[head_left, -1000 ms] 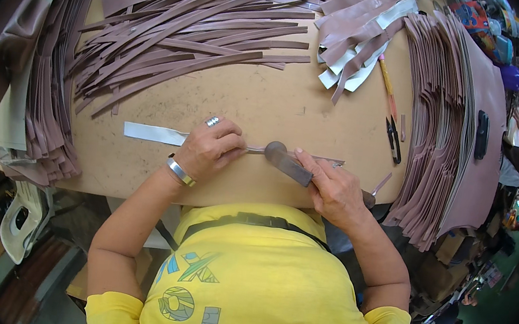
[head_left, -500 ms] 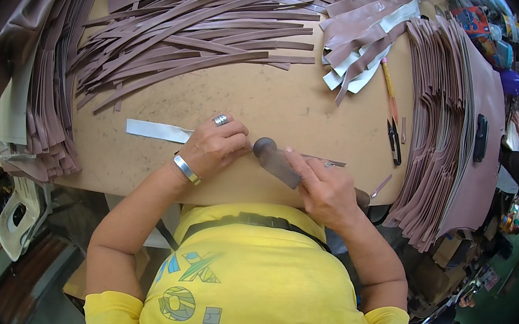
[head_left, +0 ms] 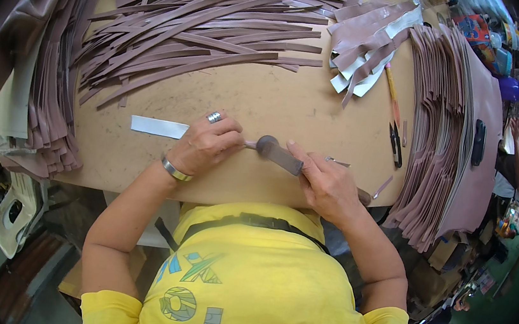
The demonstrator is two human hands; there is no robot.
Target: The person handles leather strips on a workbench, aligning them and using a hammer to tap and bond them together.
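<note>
My left hand (head_left: 206,145), wearing a wide ring and a metal bracelet, is closed with its fingertips on a strip (head_left: 160,127) of mauve leather-like material. The strip's wide, pale underside shows left of the hand. To the right, a narrow, seemingly folded length runs under the hammer's head. My right hand (head_left: 332,183) is closed round a hammer (head_left: 282,157), whose round face is at the strip and whose flat peen points towards my fingers. The end of its handle sticks out beyond my palm. Whether the face touches the strip, I cannot tell.
A loose heap of narrow mauve strips (head_left: 183,48) lies at the back. Stacked cut panels stand left (head_left: 56,94) and right (head_left: 435,137). Wider scraps (head_left: 365,52) lie back right, near a yellow pencil-like stick (head_left: 393,91) and black thread snips (head_left: 396,145).
My left hand has slid a little left along the strip, baring more of the narrow length beside the hammer. The hammer's head stays at nearly the same spot.
</note>
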